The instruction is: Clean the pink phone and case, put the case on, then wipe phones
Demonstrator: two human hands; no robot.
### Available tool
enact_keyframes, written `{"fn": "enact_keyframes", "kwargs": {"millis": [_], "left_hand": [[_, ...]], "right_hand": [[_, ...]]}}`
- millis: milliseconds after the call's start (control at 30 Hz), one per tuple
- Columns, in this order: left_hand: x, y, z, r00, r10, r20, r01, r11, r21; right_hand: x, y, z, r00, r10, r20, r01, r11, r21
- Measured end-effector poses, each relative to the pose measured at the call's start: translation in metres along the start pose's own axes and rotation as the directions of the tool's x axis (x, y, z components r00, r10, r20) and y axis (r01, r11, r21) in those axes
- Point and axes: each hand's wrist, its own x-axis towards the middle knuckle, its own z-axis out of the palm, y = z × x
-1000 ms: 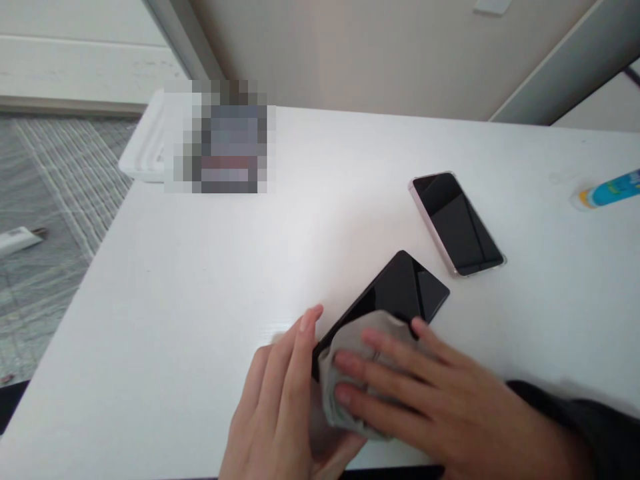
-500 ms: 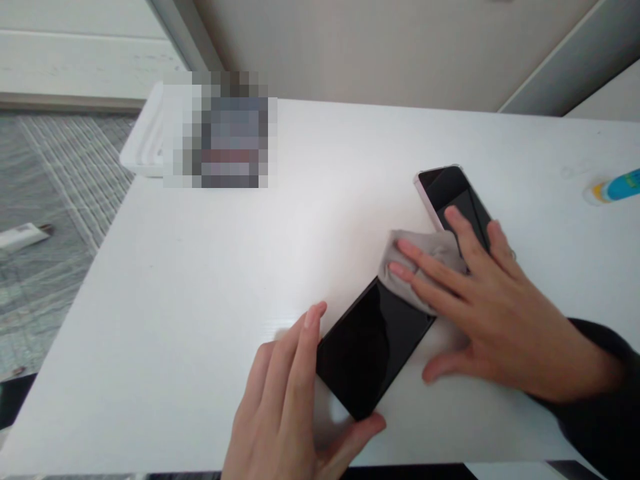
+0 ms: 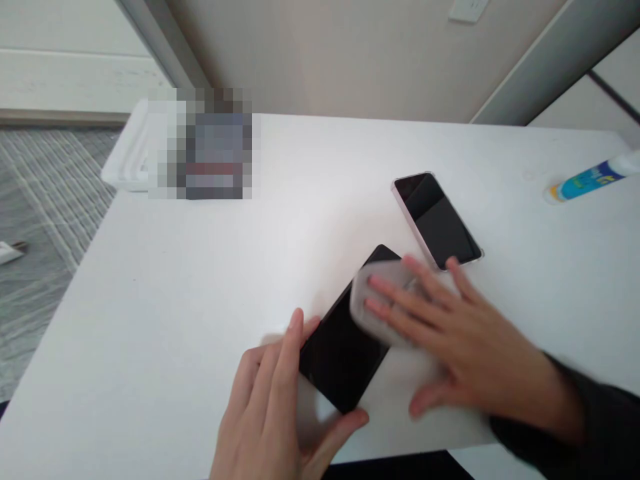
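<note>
A black smartphone (image 3: 345,353) lies at a slant on the white table, its dark screen up. My left hand (image 3: 275,393) is closed around its near end, fingers along the left edge and thumb at the lower corner. A folded grey cloth (image 3: 373,323) covers part of the screen. My right hand (image 3: 445,333), somewhat blurred, holds the cloth against the phone under its outstretched fingers, with the thumb apart. Just beyond that hand rests a second smartphone (image 3: 440,220) in a clear, pinkish-edged case, screen up.
Toward the right lies a blue and white tube (image 3: 590,181) with an orange end. A white tray (image 3: 127,157) and a pixelated dark item (image 3: 215,157) are at the far left corner of the white table (image 3: 165,300). A wall (image 3: 320,60) runs behind the table.
My right hand and the cloth have slid down and left along the screen, uncovering the phone's far end. The second phone is now fully in sight. The view has shifted slightly right.
</note>
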Motion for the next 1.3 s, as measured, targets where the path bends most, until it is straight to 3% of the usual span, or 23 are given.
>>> {"fn": "enact_keyframes", "kwargs": {"millis": [67, 167, 200, 333, 467, 533, 667, 767, 867, 933, 1067, 1167, 1233, 1300], "left_hand": [[0.001, -0.001, 0.000, 1.000, 0.011, -0.010, -0.011, 1.000, 0.014], [0.002, -0.003, 0.001, 0.999, 0.037, -0.010, -0.036, 0.999, 0.037], [0.003, -0.003, 0.001, 0.999, 0.044, -0.009, -0.044, 0.998, 0.045], [0.004, -0.003, 0.004, 0.999, 0.050, 0.003, -0.050, 0.998, 0.043], [0.003, 0.000, 0.005, 1.000, 0.023, -0.018, -0.021, 0.994, 0.110], [0.003, 0.001, 0.005, 0.999, -0.001, -0.032, 0.006, 0.988, 0.155], [0.004, 0.002, 0.005, 1.000, 0.001, -0.003, -0.001, 0.993, 0.118], [0.003, 0.001, 0.005, 1.000, -0.005, 0.015, 0.004, 0.997, 0.076], [-0.001, 0.000, 0.007, 1.000, 0.007, 0.016, -0.006, 0.998, -0.058], [-0.001, -0.001, 0.008, 1.000, 0.012, -0.023, -0.015, 0.989, -0.150], [0.005, -0.001, 0.006, 0.994, 0.075, -0.078, -0.084, 0.989, -0.124], [0.007, 0.000, 0.004, 0.987, 0.134, -0.094, -0.142, 0.986, -0.086], [0.006, 0.000, 0.005, 0.983, 0.146, -0.113, -0.155, 0.985, -0.071], [0.002, 0.001, 0.008, 0.981, 0.161, -0.106, -0.167, 0.985, -0.049]], "right_hand": [[0.000, 0.001, 0.000, 0.993, 0.120, 0.006, -0.119, 0.993, -0.027], [0.000, -0.001, 0.001, 0.993, -0.122, 0.000, 0.121, 0.990, 0.067], [0.001, 0.000, 0.001, 0.989, -0.147, -0.004, 0.147, 0.986, 0.074], [0.005, 0.005, 0.002, 0.993, 0.112, -0.032, -0.112, 0.994, 0.006], [0.003, -0.006, 0.002, 0.999, -0.047, -0.013, 0.048, 0.995, 0.086], [0.000, -0.014, 0.003, 0.998, -0.056, -0.016, 0.057, 0.995, 0.084], [-0.007, -0.018, 0.006, 0.999, -0.017, -0.033, 0.018, 0.999, 0.041], [-0.008, -0.010, 0.008, 0.995, 0.084, -0.062, -0.083, 0.996, 0.014], [-0.003, -0.005, 0.007, 0.961, 0.228, -0.156, -0.231, 0.973, -0.001], [0.002, -0.010, 0.005, 0.941, 0.256, -0.222, -0.264, 0.965, -0.005], [0.014, -0.033, -0.001, 0.965, 0.091, -0.245, -0.102, 0.994, -0.033], [0.019, -0.035, -0.004, 0.967, -0.052, -0.249, 0.036, 0.997, -0.069], [0.020, -0.027, -0.006, 0.963, 0.009, -0.270, -0.028, 0.997, -0.066], [0.019, -0.019, -0.007, 0.941, 0.152, -0.301, -0.170, 0.985, -0.033]]}}
